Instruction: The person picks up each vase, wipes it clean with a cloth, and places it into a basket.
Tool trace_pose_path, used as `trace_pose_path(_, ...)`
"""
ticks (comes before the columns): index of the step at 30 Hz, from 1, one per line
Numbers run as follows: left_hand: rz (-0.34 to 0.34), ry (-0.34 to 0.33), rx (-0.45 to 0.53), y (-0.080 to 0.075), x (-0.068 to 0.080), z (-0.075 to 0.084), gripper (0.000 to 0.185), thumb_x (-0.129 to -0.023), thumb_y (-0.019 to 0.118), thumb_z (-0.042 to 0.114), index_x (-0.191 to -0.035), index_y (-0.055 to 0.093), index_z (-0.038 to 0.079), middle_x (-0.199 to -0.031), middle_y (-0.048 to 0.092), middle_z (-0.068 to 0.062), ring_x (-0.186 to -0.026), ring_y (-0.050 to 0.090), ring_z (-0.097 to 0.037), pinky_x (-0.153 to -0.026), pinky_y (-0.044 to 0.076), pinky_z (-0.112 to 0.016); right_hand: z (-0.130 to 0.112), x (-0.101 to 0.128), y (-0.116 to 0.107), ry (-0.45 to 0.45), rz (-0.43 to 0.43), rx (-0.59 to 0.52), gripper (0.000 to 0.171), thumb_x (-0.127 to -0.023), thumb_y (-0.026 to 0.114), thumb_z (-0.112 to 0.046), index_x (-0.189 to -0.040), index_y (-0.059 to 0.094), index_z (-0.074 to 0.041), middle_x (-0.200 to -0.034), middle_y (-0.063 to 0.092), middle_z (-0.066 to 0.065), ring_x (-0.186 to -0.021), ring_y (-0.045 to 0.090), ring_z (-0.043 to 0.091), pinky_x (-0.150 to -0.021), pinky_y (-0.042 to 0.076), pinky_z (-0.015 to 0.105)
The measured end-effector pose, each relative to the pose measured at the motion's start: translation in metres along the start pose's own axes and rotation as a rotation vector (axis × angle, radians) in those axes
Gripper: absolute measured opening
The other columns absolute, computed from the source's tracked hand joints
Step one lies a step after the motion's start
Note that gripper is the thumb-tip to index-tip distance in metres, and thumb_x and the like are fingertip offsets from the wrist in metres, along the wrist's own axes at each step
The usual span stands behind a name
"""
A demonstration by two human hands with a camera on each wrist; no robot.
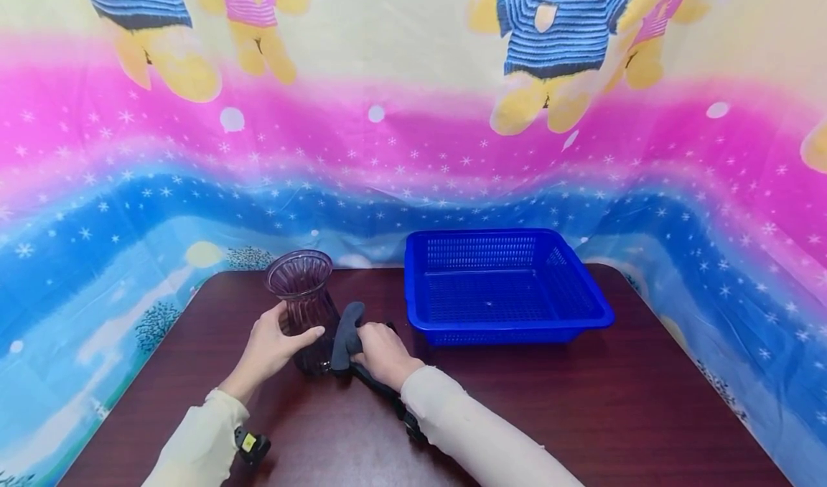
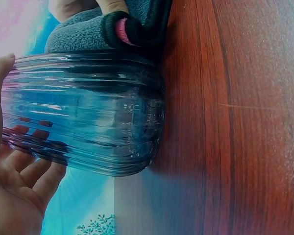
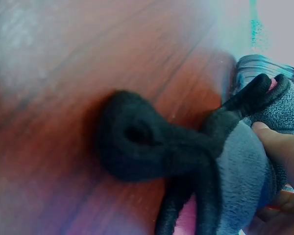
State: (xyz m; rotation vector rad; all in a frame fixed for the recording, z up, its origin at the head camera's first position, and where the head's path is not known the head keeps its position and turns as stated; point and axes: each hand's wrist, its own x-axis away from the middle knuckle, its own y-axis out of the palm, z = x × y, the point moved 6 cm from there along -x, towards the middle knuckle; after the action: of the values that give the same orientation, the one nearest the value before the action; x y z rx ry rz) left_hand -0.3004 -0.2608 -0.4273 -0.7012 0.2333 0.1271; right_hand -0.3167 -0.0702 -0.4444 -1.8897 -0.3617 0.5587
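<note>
A ribbed, purple-tinted glass vase [image 1: 310, 314] with a flared rim has its base right at the table top, its mouth upward. My left hand [image 1: 274, 347] grips it around the narrow neck, thumb on the near side; the left wrist view shows the fingers through the clear glass [image 2: 88, 107]. In my right hand [image 1: 385, 352] is a bunched grey cleaning cloth [image 1: 347, 336] with dark edging, pressed to the vase's right side. Pink shows inside the cloth's folds [image 3: 245, 156] in the right wrist view, where a loose dark end hangs toward the table.
A blue plastic basket [image 1: 510, 325] with perforated walls stands at the back right of the dark red wooden table [image 1: 310, 444]. Behind the table hangs a printed curtain [image 1: 388, 149] with bears and snowflakes. A small black device [image 1: 252, 445] sits at the left wrist.
</note>
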Motion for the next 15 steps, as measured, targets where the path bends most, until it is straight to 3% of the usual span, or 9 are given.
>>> trace_pose_path(15, -0.001, -0.006, -0.003, -0.0002, 0.0002, -0.0011, 0.069, -0.085, 0.080, 0.045, -0.136, 0.056, 0.005, -0.129, 0.068, -0.021, -0.118, 0.066, -0.036, -0.096, 0.055, -0.053, 0.0024, 0.0007, 0.0032, 0.041, -0.029, -0.003, 0.017, -0.079, 0.085, -0.023, -0.082, 0.071, -0.013, -0.086, 0.075, 0.006, -0.084, 0.072, 0.020, -0.072, 0.056, 0.032)
